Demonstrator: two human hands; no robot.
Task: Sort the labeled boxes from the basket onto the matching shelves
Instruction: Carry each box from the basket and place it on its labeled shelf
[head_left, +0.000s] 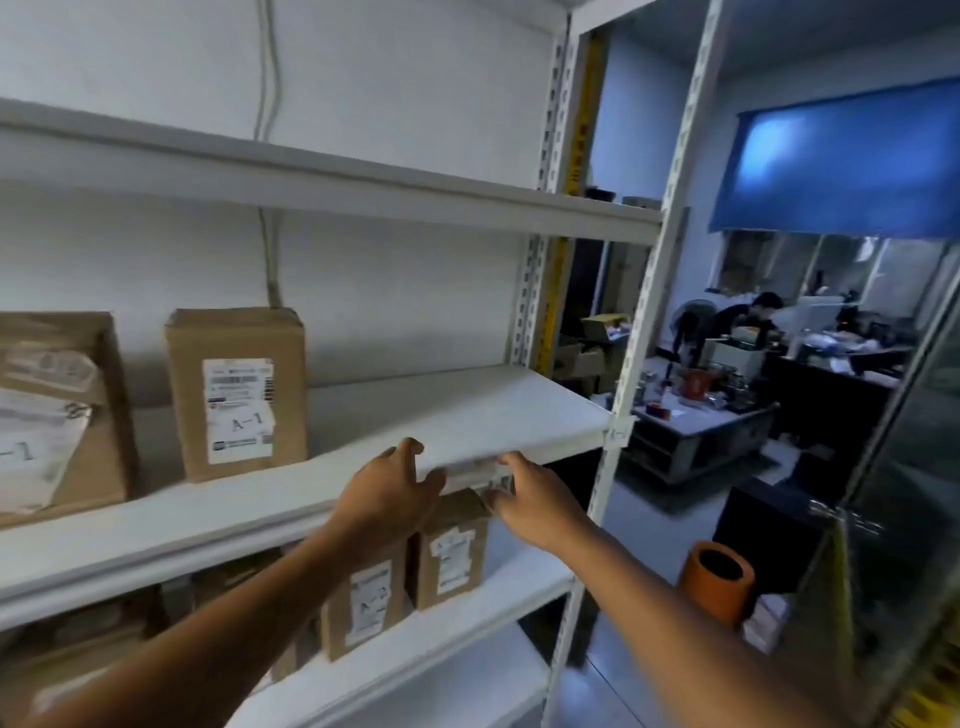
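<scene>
Brown box sits on the lower shelf near the right end, and I hold its top with both hands, left hand and right hand, fingers curled on it, so it stands straight beside the others.

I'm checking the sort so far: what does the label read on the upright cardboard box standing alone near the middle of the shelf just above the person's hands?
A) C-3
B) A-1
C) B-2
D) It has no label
B: the white label on the front of the cardboard box on the shelf shows "A-1" written under the barcode lines.
</scene>
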